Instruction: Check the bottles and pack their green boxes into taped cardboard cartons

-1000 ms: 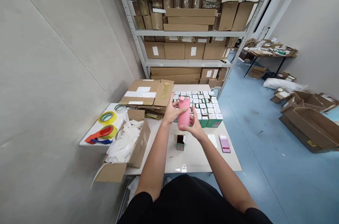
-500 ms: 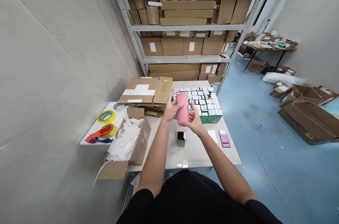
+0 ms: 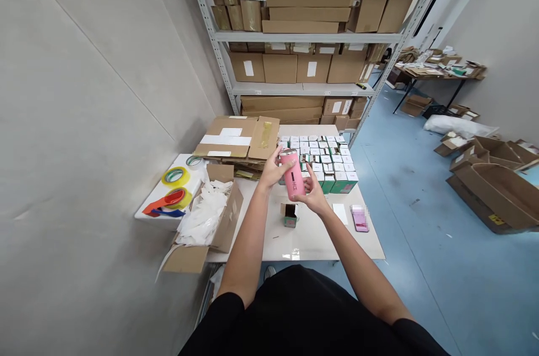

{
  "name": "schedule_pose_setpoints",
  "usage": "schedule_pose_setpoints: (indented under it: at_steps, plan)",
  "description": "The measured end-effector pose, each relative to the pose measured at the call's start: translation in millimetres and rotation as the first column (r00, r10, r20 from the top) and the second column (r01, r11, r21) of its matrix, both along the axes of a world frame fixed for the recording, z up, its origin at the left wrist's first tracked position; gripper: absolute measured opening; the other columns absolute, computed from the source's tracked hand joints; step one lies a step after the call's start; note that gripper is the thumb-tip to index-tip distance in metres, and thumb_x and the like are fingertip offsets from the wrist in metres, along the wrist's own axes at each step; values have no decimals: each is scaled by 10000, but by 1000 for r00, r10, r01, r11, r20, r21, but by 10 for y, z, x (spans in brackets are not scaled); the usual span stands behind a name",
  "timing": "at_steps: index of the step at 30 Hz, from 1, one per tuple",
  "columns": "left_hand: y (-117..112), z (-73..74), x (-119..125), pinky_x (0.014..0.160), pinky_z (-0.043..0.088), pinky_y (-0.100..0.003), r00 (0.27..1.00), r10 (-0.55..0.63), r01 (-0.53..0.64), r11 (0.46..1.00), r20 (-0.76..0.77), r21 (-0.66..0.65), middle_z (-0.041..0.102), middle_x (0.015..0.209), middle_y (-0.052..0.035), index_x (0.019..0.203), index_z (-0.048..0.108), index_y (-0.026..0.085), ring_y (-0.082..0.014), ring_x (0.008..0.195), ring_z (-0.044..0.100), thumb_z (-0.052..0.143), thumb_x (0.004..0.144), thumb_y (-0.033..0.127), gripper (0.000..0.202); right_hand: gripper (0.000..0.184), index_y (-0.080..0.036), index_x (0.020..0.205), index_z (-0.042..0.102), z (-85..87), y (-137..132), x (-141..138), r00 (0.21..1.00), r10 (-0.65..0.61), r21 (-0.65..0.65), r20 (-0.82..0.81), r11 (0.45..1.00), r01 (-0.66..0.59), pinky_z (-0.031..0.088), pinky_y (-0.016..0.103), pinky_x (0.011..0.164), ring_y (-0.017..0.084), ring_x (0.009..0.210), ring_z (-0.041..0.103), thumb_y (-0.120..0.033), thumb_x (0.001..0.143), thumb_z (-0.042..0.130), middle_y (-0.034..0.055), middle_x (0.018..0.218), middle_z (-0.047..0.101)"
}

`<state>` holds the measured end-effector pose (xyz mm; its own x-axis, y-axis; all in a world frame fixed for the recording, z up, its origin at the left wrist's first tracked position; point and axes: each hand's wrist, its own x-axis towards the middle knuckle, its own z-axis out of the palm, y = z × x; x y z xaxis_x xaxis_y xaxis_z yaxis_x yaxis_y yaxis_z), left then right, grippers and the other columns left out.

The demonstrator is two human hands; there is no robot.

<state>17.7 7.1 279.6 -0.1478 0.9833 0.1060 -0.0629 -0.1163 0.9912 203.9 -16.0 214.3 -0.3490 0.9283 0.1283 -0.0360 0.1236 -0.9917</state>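
A pink tumbler (image 3: 294, 177) with a metal rim at its top is held above the table, tilted a little, dark lettering facing me. My left hand (image 3: 272, 170) grips its upper left side, thumb across the front. Around the lower right side and base, my right hand (image 3: 314, 192) is closed on the same tumbler. Below them on the table stands a small green box (image 3: 290, 216) with its top open and a dark inside. Just behind the hands are rows of white-topped green boxes (image 3: 343, 179), several with flaps up.
Left of me, a carton (image 3: 229, 221) holds white paper; beside it tape rolls (image 3: 176, 176) and an orange tape dispenser (image 3: 164, 201) lie on a white surface. Flattened cardboard (image 3: 229, 137) is stacked behind. A phone (image 3: 360, 218) and white paper (image 3: 339, 213) lie right. Shelving (image 3: 307, 37) stands beyond the table.
The tumbler has been turned in my hands, so its dark lettering now faces me, and it leans more. Both hands still hold it. The view has shifted slightly.
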Motion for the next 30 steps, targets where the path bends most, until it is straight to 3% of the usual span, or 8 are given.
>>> schedule_pose_setpoints:
  at_steps: [6, 10, 13, 17, 23, 27, 30]
  plan:
    - [23, -189, -121, 1109, 505, -482, 997, -63, 61, 998, -49, -34, 686, 1361, -144, 1342, 662, 155, -310, 1250, 644, 949, 621, 358, 803, 1301, -371, 1674, 139, -303, -30, 26, 997, 25, 25, 76, 999, -27, 545, 462, 1006, 236, 1039, 666, -357, 636, 923, 49, 1237, 637]
    - [25, -453, -123, 1119, 497, -484, 997, -20, 16, 998, -78, -55, 702, 1328, -136, 1308, 680, 145, -309, 1229, 664, 942, 579, 278, 786, 1211, -345, 1668, 175, -673, 9, 63, 990, 25, 15, 137, 1000, -27, 520, 478, 1039, 275, 1204, 628, -339, 677, 872, 85, 1343, 625]
    - [17, -691, -117, 1105, 514, -471, 993, 19, -29, 997, -118, -78, 710, 1307, -133, 1289, 691, 148, -308, 1207, 677, 937, 566, 251, 771, 1062, -330, 1632, 278, -1006, 49, 104, 972, 1, -51, 235, 999, 12, 511, 495, 1035, 305, 1293, 593, -317, 708, 802, 103, 1400, 613]
    - [-23, -1042, -118, 1079, 538, -439, 989, 33, -48, 994, -144, -103, 702, 1322, -130, 1313, 677, 162, -297, 1203, 675, 920, 586, 228, 769, 837, -263, 1522, 454, -1442, 38, 65, 871, -89, -155, 484, 970, 185, 515, 472, 1023, 301, 1244, 632, -299, 736, 737, 119, 1347, 653]
    - [-142, -1488, -130, 1077, 534, -454, 983, 68, -97, 981, -172, -169, 669, 1361, -127, 1328, 666, 188, -288, 1243, 642, 906, 606, 210, 761, 770, -205, 1442, 522, -1882, -138, -222, 698, -45, -191, 715, 947, 257, 529, 372, 910, 317, 1156, 686, -362, 738, 790, 132, 1235, 721]
    - [-224, -1622, -160, 1066, 539, -459, 990, 44, -73, 972, -134, -223, 676, 1338, -139, 1320, 667, 172, -290, 1225, 644, 926, 587, 210, 779, 380, -176, 1208, 670, -2035, -203, -324, 608, -38, -166, 793, 947, 276, 506, 330, 821, 303, 1032, 718, -294, 847, 687, 141, 1069, 769]
    - [-262, -1686, -200, 1069, 534, -452, 994, 45, -66, 972, -95, -225, 665, 1355, -150, 1340, 652, 163, -286, 1224, 642, 930, 604, 244, 792, 168, -184, 1004, 709, -2125, -188, -312, 624, -83, -165, 777, 930, 328, 490, 294, 786, 261, 950, 719, -237, 866, 628, 118, 989, 777]
